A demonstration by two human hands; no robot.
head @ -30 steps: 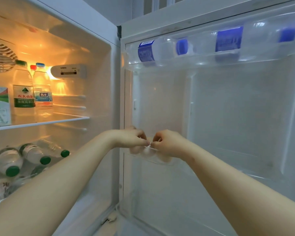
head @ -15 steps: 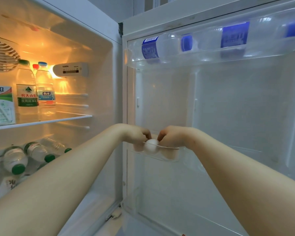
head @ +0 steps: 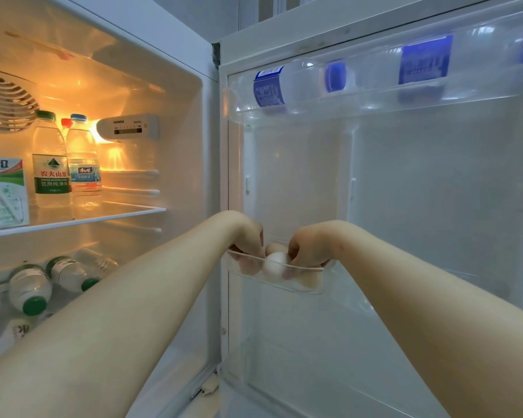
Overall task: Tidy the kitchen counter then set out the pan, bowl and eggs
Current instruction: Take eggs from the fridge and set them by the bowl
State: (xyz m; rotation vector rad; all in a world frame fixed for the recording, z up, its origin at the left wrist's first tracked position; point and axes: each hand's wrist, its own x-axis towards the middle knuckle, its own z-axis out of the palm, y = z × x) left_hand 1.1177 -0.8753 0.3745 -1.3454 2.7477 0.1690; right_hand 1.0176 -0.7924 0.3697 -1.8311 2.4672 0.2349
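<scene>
Head view: open fridge door (head: 405, 191), clear door bin (head: 302, 280) low on it, eggs inside. Left hand (head: 248, 236) dips curled fingers into bin, hold hidden behind plastic, cannot tell. Right hand (head: 308, 248) curls fingertips round white egg (head: 274, 263); brown egg (head: 274, 248) just behind. Eggs likely light, smooth, brittle: cradle widest part, gentle squeeze, lift clear of rim

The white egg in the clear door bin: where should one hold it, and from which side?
Come from above: the clear door bin is open only at its top, and its front wall covers the lower half of the white egg. Pinch its rounded left and right sides lightly; the brown egg close behind probably leaves little room there.
</scene>
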